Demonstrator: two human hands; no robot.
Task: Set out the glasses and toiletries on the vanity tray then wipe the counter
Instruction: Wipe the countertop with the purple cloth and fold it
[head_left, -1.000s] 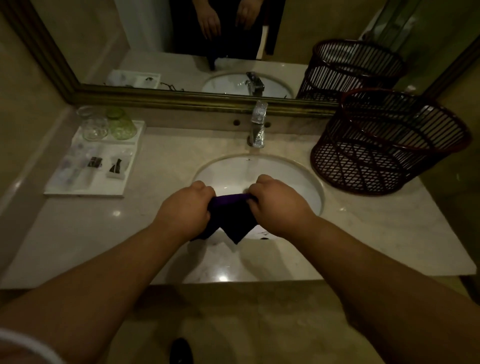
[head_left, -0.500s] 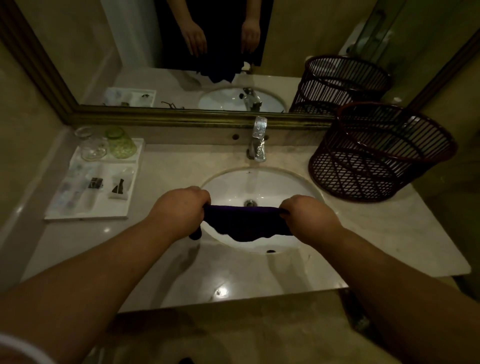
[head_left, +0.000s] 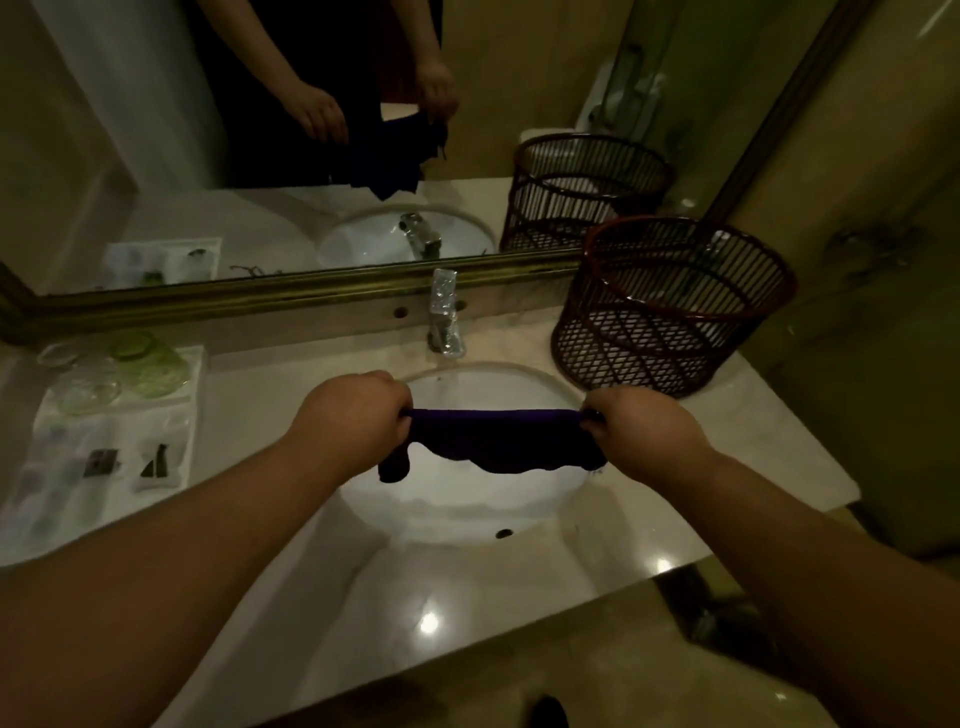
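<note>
**Cloth stretched over the sink**

A dark purple cloth hangs in the air above the white sink, pulled into a straight band along its top edge, with the lower edge sagging in uneven folds. The left hand has its fingers curled tight round the cloth's nine o'clock end. The right hand grips the three o'clock end in the same closed fist. The two hands are well apart, and both forearms reach in from six o'clock.

The pale stone counter surrounds the sink. At twelve o'clock from the cloth a chrome tap stands at the back rim of the sink. At nine o'clock a white tray lies on the counter. At its far end stand a green glass and a clear glass, side by side. Nearer on the tray lie small toiletry packets. At two o'clock a dark wicker basket stands on the counter beside the sink. A gold-framed mirror runs along the wall behind and reflects the hands and cloth.
</note>
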